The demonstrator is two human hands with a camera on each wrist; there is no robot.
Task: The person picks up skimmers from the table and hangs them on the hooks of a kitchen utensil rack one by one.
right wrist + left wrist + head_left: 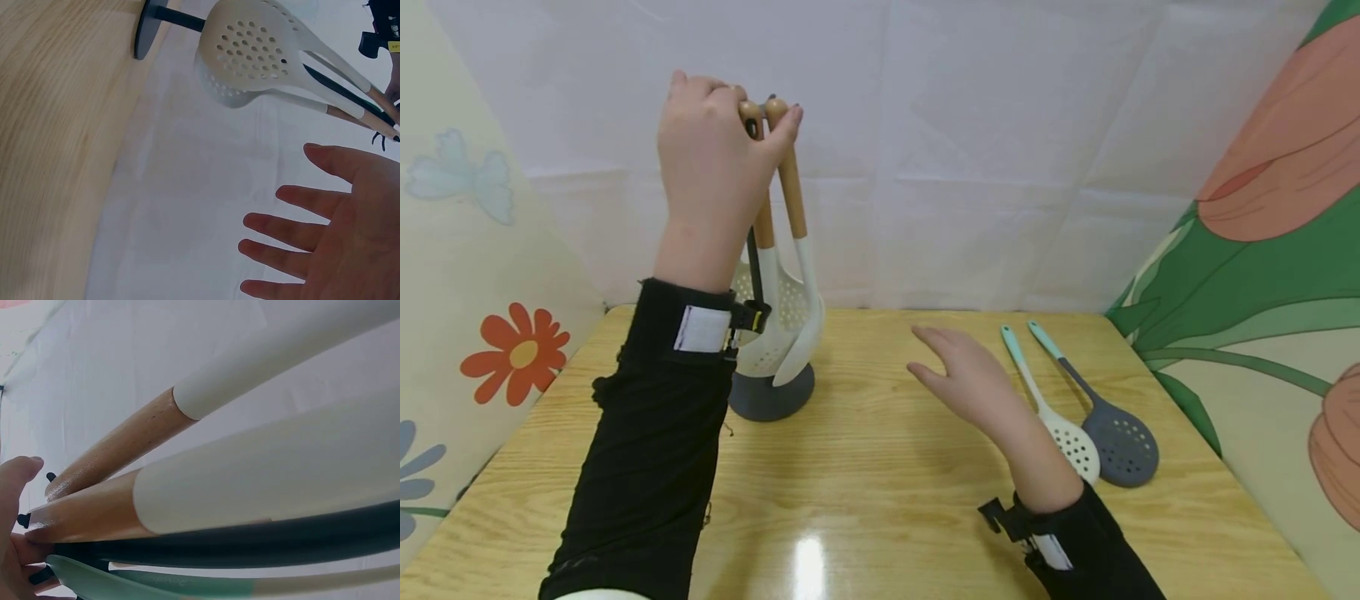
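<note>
A utensil stand with a grey round base (771, 396) stands at the back left of the wooden table (880, 467). White spoons and a perforated skimmer (775, 333) hang from it by wooden handles (792, 187). My left hand (737, 117) is raised at the stand's top, fingers and thumb curled round the handle ends. In the left wrist view the wooden handles (119, 447) and a teal handle (125, 584) fill the frame beside my left hand (15, 487). My right hand (928, 354) hovers open and empty above the table's middle, and the right wrist view shows its spread fingers (281, 228).
Two skimmers lie on the table to the right of my right hand: a white one with a teal handle (1071, 442) and a grey one (1120, 446). White cloth hangs behind the table, with flowered panels on both sides.
</note>
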